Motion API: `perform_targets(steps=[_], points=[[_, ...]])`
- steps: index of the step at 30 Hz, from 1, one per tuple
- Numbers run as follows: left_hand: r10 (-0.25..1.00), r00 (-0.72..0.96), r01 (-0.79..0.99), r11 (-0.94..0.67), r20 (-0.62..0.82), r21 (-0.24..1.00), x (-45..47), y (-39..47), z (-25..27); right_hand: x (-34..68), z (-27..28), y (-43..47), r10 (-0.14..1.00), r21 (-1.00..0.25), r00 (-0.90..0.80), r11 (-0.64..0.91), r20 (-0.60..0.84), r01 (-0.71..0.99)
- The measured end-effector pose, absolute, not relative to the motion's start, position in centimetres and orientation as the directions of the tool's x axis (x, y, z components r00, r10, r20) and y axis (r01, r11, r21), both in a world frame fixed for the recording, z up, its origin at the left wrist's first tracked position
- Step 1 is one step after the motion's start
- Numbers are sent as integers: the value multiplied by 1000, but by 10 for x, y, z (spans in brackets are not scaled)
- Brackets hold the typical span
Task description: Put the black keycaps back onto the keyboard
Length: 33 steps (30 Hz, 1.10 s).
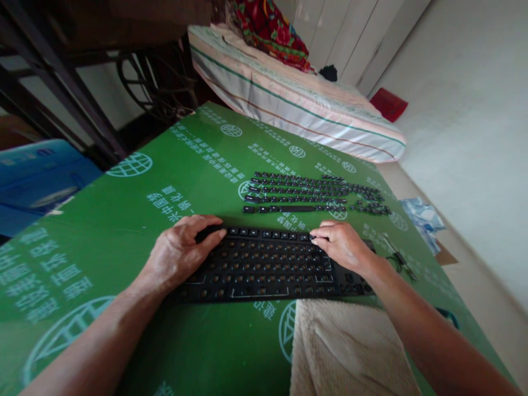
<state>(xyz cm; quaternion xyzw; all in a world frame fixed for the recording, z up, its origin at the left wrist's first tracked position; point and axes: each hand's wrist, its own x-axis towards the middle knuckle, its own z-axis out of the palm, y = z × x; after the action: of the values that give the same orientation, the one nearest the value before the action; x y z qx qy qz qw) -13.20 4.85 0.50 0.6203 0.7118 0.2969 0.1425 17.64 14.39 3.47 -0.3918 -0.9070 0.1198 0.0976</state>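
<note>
A black keyboard (264,267) lies on the green table, most of its key positions bare. Keycaps (276,235) sit along its top row. My left hand (185,245) grips the keyboard's upper left corner between thumb and fingers. At the right end of the top row, my right hand (340,242) has thumb and fingertips closed about a small black keycap (312,237); the fingers partly cover it. Behind the keyboard, loose keycaps (297,192) are laid out in rows. My right hand and forearm hide part of the keyboard's right side.
A beige cloth (350,349) lies in front of the keyboard. To the right is a thin metal tool with a dark cable (398,256). A blue chair or stool (45,179) stands left of the green table (124,220); a bed (297,104) is behind it.
</note>
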Motion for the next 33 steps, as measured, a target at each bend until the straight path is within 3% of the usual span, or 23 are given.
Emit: perform_targets(steps=[12,23,33], points=[[964,-192,796,44,183,603,-132,49,3,177,24,121,656,79,-725,728,211,681],[961,-205,798,53,187,600,-130,49,4,175,12,111,584,90,-692,733,424,674],[967,-201,795,67,157,603,-132,48,8,177,-7,105,627,33,-624,693,466,721]])
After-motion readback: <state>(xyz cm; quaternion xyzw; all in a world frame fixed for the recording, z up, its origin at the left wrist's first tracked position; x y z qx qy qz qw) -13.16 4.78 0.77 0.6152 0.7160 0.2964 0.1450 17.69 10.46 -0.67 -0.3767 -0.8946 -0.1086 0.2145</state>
